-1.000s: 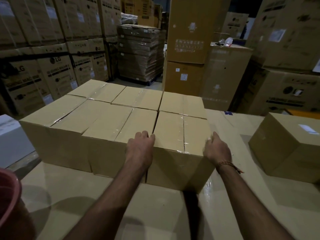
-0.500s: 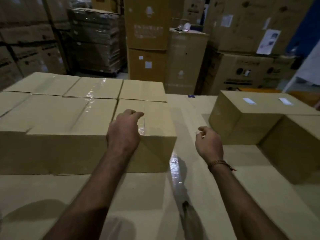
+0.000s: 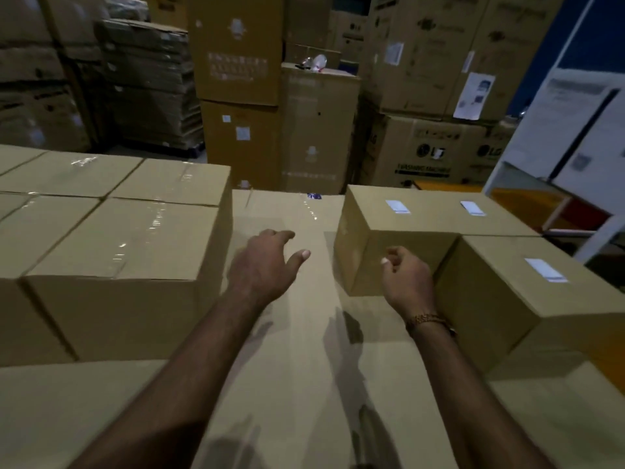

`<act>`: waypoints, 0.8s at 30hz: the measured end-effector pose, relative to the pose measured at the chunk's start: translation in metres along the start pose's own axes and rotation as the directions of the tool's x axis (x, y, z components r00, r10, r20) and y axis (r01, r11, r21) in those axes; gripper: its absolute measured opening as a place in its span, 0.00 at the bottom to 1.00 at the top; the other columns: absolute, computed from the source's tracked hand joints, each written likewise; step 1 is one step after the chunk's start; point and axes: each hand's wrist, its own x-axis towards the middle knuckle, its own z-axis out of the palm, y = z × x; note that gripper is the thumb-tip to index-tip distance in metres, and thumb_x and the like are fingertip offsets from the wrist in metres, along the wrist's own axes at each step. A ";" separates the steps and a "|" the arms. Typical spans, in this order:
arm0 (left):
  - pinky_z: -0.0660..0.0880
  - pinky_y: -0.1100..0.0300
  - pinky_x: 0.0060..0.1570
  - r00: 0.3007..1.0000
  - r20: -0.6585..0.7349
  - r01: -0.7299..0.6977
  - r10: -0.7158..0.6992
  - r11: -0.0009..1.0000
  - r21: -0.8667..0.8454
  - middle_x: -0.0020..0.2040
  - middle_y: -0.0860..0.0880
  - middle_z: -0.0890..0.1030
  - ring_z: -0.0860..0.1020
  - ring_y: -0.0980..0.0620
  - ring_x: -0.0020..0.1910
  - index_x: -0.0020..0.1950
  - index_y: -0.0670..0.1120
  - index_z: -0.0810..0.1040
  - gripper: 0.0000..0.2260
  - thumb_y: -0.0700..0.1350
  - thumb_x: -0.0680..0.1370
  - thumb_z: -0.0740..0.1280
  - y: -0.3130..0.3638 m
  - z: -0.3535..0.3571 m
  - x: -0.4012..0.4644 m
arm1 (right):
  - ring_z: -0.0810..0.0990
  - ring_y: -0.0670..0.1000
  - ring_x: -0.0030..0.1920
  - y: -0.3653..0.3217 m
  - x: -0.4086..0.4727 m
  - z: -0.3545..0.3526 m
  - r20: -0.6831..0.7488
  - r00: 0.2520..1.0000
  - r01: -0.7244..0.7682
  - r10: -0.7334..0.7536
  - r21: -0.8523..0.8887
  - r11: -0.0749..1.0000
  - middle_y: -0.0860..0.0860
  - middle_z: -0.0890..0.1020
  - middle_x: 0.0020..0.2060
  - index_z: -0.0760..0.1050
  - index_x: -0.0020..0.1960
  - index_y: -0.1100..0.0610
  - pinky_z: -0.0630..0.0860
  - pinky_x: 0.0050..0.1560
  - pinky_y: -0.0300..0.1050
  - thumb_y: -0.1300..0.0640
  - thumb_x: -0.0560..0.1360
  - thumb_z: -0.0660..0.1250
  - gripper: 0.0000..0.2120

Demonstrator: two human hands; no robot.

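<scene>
Both my hands hover empty over a gap between cardboard boxes. My left hand is spread, fingers relaxed, just right of the taped box at the near corner of a tight group of several boxes. My right hand has loosely curled fingers and holds nothing; it is in front of the near face of a labelled box. A second labelled box sits right of that hand. All stand on a large cardboard surface.
Tall stacks of big cartons fill the background, some printed with LG. A white panel leans at the far right, with an orange shelf below it. Flattened cardboard piles stand at the back left.
My hands let go of the taped box on the left and moved right with the view. The left hand now hangs over the gap; the right hand has neared the labelled box.
</scene>
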 end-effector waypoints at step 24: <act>0.77 0.39 0.66 0.962 0.251 0.149 -0.109 0.978 -0.145 0.77 0.41 0.70 0.73 0.38 0.73 0.86 0.54 0.50 0.43 0.73 0.77 0.58 0.130 0.208 0.154 | 0.36 0.67 0.83 0.128 0.192 -0.016 0.222 0.967 0.203 -0.123 -0.389 0.899 0.61 0.50 0.85 0.66 0.81 0.39 0.42 0.80 0.68 0.28 0.81 0.56 0.32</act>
